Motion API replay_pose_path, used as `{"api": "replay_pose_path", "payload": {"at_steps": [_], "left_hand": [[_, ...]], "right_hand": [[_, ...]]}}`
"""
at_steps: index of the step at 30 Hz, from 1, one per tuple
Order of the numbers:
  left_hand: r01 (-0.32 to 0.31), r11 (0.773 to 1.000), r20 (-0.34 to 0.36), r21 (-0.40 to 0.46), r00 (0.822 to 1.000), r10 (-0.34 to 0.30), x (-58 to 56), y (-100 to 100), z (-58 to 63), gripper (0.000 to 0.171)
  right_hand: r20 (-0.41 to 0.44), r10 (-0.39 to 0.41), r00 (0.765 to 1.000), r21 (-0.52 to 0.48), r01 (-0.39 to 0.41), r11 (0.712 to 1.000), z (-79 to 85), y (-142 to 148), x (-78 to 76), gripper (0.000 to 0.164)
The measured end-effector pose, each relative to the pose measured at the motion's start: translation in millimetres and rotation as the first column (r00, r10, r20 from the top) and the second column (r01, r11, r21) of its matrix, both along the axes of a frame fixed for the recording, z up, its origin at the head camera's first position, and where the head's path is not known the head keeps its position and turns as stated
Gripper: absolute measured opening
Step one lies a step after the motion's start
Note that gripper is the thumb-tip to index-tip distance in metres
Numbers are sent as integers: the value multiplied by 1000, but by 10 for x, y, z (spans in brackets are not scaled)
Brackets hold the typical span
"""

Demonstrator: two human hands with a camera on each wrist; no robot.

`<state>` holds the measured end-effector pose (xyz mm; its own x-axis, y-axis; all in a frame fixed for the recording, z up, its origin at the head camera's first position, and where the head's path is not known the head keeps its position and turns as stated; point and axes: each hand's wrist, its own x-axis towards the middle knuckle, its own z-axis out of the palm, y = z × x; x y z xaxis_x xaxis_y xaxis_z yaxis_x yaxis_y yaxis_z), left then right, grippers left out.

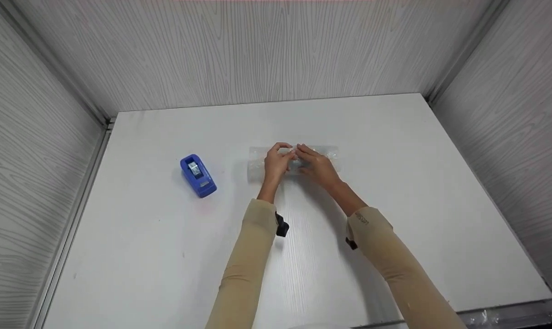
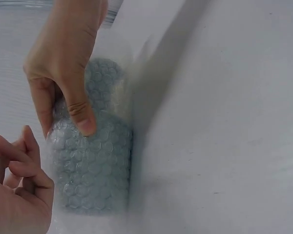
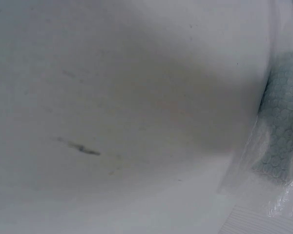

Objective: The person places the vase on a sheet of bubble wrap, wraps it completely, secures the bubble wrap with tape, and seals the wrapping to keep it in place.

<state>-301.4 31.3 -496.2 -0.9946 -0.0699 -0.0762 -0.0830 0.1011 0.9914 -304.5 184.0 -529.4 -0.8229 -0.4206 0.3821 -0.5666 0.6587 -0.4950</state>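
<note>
On the white table lies a bundle in bubble wrap (image 1: pixel 257 170), a roll with clear film reaching past its ends. Its bubbles (image 2: pixel 95 170) show closely in the left wrist view; what is inside is hidden. My right hand (image 1: pixel 321 170) grips the bundle from above, the thumb (image 2: pixel 86 124) lying on the near side. Beside it, my left hand (image 1: pixel 275 165) is over the top of the bundle with bent fingers (image 2: pixel 29 170), thumb and fingertips close together. A small glint shows by those tips, but whether they pinch something is unclear. The right wrist view catches the bundle's edge (image 3: pixel 278 122).
A blue tape dispenser (image 1: pixel 199 176) stands on the table left of the bundle. Grey wood-grained panels (image 1: pixel 267 55) enclose the back and both sides. Some clear film (image 1: pixel 490 317) lies along the front right edge.
</note>
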Motion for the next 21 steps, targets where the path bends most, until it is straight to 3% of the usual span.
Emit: {"api": "replay_pose_path", "payload": {"at_steps": [7, 15, 21], "left_hand": [[-57, 976, 41, -209, 997, 66, -35, 38, -64, 11], [-68, 945, 74, -319, 993, 97, -20, 72, -43, 13], [-81, 911, 106, -405, 985, 135, -14, 70, -8, 28]], "right_hand": [[-20, 20, 1000, -27, -21, 999, -8, -14, 6, 55], [-37, 29, 999, -37, -30, 999, -16, -18, -4, 55], [-73, 48, 996, -28, -50, 998, -21, -23, -8, 55]]}}
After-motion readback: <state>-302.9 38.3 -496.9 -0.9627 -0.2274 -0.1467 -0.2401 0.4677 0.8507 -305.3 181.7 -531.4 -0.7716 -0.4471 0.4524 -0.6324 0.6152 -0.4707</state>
